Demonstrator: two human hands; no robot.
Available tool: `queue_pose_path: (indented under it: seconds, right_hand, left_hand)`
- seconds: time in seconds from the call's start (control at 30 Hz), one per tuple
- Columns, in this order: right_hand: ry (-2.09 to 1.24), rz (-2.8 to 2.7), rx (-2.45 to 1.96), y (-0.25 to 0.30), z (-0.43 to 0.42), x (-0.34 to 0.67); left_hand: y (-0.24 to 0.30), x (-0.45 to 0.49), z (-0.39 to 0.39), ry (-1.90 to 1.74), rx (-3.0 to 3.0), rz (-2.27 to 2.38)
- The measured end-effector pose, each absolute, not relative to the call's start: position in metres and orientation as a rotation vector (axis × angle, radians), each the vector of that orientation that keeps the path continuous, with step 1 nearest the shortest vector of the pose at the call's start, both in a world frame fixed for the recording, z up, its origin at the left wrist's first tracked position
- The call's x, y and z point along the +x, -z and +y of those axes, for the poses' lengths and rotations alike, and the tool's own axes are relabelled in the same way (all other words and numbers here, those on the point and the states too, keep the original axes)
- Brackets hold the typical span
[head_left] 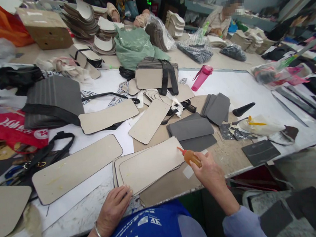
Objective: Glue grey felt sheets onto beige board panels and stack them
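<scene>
My left hand [115,208] lies with its fingers flat on the near left corner of a beige rounded board [151,164], the top one of a small stack at the table's front edge. My right hand [208,171] is closed around a small amber glue bottle [191,157]. The bottle's red nozzle touches the right end of that board. A second, longer beige board [76,167] lies just left of the stack.
More beige boards [149,121], grey felt sheets [191,128] and black straps cover the white table [244,87]. A pink bottle [201,77] stands at mid-table. A red bag [10,127] lies left. Two other people work at the far side among stacked parts.
</scene>
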State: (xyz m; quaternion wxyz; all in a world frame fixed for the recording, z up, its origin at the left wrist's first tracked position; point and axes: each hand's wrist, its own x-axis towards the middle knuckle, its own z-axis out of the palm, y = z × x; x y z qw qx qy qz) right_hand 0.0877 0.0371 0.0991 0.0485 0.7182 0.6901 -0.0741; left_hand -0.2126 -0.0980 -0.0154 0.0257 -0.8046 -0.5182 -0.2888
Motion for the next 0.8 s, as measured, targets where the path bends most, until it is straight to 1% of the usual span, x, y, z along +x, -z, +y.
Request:
queue_pose_path:
  seconds: [0.13, 0.37, 0.6, 0.7, 0.8]
  right_hand:
    - [0.349, 2.199, 2.151, -0.097, 0.024, 0.071]
    - [0.663, 2.313, 2.100, -0.092, 0.000, 0.030]
    - [1.119, 2.375, 1.996, -0.088, -0.027, 0.005]
    - [1.177, 2.355, 1.961, -0.085, -0.038, 0.005]
    - [1.124, 2.348, 1.982, -0.083, -0.044, 0.010]
  left_hand:
    - [0.015, -0.213, -0.098, 0.905, -2.488, -1.615]
    - [0.014, -0.214, -0.097, 0.927, -2.478, -1.616]
    - [0.016, -0.215, -0.097, 0.951, -2.493, -1.636]
    - [0.019, -0.216, -0.098, 0.952, -2.495, -1.635]
    - [0.022, -0.217, -0.098, 0.960, -2.503, -1.639]
